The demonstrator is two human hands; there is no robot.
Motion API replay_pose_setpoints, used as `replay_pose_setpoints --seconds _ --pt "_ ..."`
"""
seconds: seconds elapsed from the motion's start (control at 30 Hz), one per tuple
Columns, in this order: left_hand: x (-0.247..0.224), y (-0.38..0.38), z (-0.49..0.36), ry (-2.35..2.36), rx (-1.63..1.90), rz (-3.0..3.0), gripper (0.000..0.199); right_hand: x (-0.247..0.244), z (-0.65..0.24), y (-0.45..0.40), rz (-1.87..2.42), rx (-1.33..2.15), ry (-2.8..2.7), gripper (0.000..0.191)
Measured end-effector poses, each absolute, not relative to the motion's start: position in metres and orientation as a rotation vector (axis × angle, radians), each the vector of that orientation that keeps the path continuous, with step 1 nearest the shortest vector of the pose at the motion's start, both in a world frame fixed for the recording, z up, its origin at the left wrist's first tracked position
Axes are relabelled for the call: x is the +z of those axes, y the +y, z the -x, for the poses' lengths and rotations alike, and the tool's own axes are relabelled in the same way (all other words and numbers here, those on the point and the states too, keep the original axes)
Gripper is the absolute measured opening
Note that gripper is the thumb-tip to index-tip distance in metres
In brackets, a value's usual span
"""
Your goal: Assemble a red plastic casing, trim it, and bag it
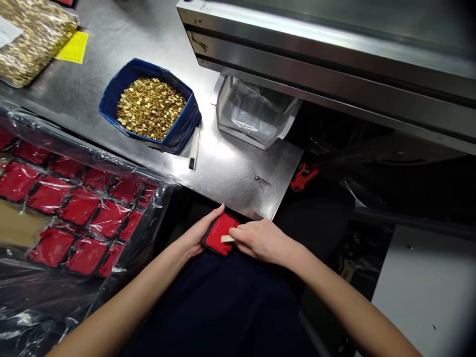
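Note:
Just off the table's front edge, my left hand (pixel 196 235) grips a flat red piece with a black rim (pixel 220 228) by its left side. A short cream-coloured flat stick (pixel 227 239) is pinched in my right hand (pixel 260 239), its tip over the red face near the lower right corner. Whether the tip presses on the face I cannot tell. Small red shapes show along that lower edge. The fingertips of my right hand are partly hidden.
On the metal table (pixel 238 173) stands a blue bin (pixel 186 124) of small gold parts, beside a white-and-black tool (pixel 194 148), a grey bin (pixel 245 136) and nail clippers (pixel 262 181). Bagged red pieces (pixel 78 206) fill a lined box at left. A metal beam (pixel 316 64) overhangs the back.

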State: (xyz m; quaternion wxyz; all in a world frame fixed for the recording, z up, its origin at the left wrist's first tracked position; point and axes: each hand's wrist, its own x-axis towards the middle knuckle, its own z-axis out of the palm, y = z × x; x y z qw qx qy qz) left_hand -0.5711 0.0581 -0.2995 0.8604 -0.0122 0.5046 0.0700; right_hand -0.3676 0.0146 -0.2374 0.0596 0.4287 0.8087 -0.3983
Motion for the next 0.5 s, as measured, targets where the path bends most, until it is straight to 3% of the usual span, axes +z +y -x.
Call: replay_pose_setpoints --seconds 0.13,0.33,0.5 --pt "-0.3011 0.0562 0.5699 1.086 0.145 -0.023 0.045 -0.2378 0.3662 0.0151 -1.320 -1.214 2.403 0.007" --pt "-0.2993 0.0538 0.5712 1.116 0.184 -0.060 0.043 -0.2395 0.3682 0.0190 -1.471 -1.176 2.317 0.029" --pt "-0.2991 0.0528 0.5700 1.117 0.192 -0.067 0.044 -0.2332 0.3733 0.0105 -1.469 -1.190 2.292 0.017"
